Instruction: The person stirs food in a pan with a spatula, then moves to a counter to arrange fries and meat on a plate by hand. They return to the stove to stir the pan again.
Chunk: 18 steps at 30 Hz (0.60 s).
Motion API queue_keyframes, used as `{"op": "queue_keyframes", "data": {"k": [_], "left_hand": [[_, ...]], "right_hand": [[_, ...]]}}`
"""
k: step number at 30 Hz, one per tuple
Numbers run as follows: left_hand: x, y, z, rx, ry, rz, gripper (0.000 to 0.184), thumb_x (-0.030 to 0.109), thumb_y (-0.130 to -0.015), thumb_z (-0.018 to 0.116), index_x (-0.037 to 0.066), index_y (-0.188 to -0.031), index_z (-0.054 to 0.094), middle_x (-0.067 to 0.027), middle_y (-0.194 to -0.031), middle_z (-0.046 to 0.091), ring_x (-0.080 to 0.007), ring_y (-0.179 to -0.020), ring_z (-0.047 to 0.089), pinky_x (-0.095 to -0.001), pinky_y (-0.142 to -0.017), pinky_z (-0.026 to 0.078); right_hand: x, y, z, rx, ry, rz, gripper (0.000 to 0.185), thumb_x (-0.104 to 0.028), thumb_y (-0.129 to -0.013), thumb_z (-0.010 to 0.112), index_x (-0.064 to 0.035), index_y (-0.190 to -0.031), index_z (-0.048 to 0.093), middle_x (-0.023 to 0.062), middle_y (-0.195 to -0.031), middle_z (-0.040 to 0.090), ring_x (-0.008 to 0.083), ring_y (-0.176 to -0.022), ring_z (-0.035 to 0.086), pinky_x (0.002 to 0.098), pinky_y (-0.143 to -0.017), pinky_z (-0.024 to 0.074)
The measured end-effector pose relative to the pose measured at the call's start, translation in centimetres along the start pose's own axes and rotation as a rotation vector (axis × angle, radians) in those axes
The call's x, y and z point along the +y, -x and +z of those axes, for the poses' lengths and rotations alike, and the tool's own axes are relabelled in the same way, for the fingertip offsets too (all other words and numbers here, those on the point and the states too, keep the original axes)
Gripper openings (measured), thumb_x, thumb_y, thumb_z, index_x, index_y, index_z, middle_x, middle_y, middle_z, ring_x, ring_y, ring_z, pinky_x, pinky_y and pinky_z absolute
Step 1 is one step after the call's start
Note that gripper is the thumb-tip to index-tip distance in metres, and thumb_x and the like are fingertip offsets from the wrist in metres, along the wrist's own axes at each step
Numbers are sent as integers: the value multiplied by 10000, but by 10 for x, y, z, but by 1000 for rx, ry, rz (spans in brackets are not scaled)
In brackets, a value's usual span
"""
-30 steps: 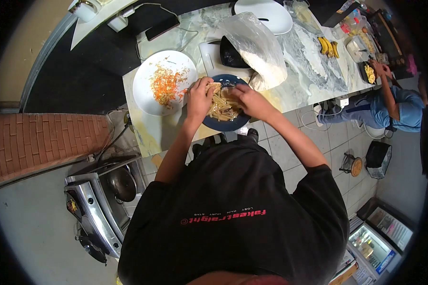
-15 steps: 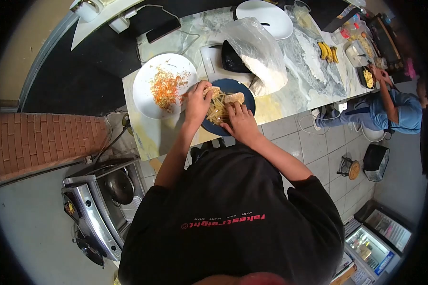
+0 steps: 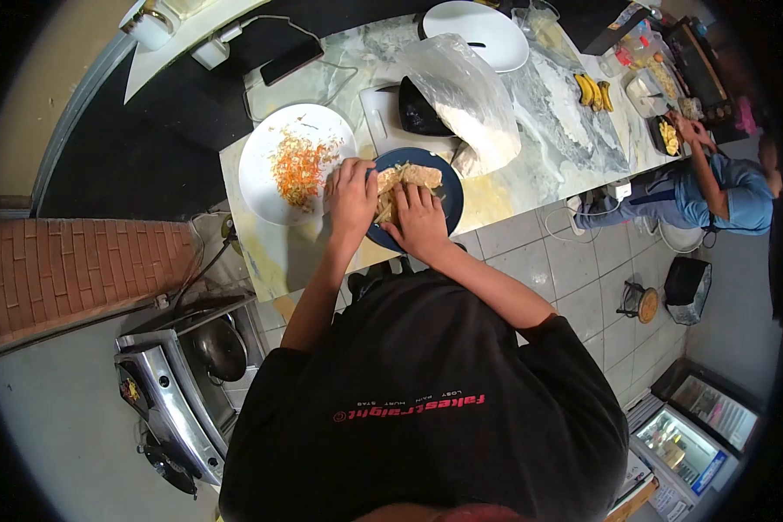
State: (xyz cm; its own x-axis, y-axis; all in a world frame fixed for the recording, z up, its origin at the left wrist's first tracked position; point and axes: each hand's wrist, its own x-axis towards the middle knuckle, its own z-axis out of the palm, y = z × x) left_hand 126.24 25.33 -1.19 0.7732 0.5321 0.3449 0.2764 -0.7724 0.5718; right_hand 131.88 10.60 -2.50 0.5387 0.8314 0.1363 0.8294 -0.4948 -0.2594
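A dark blue plate at the counter's front edge holds two tan, grainy food blocks, end to end near its far side. Pale shreds lie in front of them. My left hand rests over the plate's left rim, fingers extended, thumb beside the left block. My right hand lies across the shreds with fingers stretched out, tips against the blocks. Its fingers hide part of the food. Left of the plate stands a white plate with orange and pale shreds.
Behind the blue plate are a white board, a black bowl and a plastic bag of white powder. A phone, a white plate and bananas lie farther back. Another person works at right.
The two blocks have come together end to end. My right hand has shifted left over the shreds, and my left hand has moved slightly left and nearer, with its fingers straighter.
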Motion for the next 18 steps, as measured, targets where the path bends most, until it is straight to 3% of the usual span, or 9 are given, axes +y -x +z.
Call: {"op": "queue_keyframes", "data": {"k": [5, 9, 13, 15, 16, 18], "left_hand": [[-9, 26, -20, 64, 37, -56, 143, 116, -898, 591, 65, -1029, 618, -126, -1049, 592, -350, -1001, 568, -425, -874, 450], [-9, 46, -36, 42, 77, -121, 132, 87, -895, 599, 51, -1022, 606, -127, -1026, 586, -355, -1039, 567, -420, -874, 459], [11, 51, -51, -5, 108, -112, 209, 74, -872, 627, 49, -1077, 592, -135, -1095, 577, -361, -1073, 557, -418, -896, 453], [29, 46, -58, -170, 223, -35, 329, 54, -848, 653, 29, -1162, 556, -158, -1186, 550, -353, -1121, 541, -403, -937, 439], [27, 48, -52, -273, 283, -41, 488, 65, -818, 692, 46, -1268, 505, -152, -1296, 501, -355, -1182, 514, -405, -982, 428], [31, 47, -43, -346, 248, 10, 522, 79, -812, 703, 44, -1288, 492, -149, -1316, 489, -356, -1200, 503, -408, -995, 424]], "right_hand": [[9, -4, 6, -131, 41, -30, 454, -253, -854, 658, -59, -1241, 526, 159, -1233, 503, 330, -1164, 506, 448, -907, 475], [25, -2, 1, -159, -88, -106, 416, -227, -864, 649, -67, -1232, 536, 164, -1235, 505, 339, -1149, 518, 454, -911, 486], [39, 5, -26, -212, -182, -240, 544, -298, -836, 696, -44, -1280, 508, 186, -1276, 476, 355, -1192, 487, 450, -952, 467], [48, 11, -34, -286, -130, -218, 674, -323, -786, 746, -36, -1333, 476, 196, -1290, 464, 353, -1208, 477, 438, -969, 455], [52, 11, -38, -307, -108, -213, 792, -351, -740, 782, -17, -1372, 441, 198, -1293, 465, 351, -1207, 478, 425, -979, 446], [55, 13, -44, -294, -81, -224, 816, -358, -733, 786, -12, -1382, 432, 197, -1292, 469, 349, -1203, 481, 424, -979, 445]]}}
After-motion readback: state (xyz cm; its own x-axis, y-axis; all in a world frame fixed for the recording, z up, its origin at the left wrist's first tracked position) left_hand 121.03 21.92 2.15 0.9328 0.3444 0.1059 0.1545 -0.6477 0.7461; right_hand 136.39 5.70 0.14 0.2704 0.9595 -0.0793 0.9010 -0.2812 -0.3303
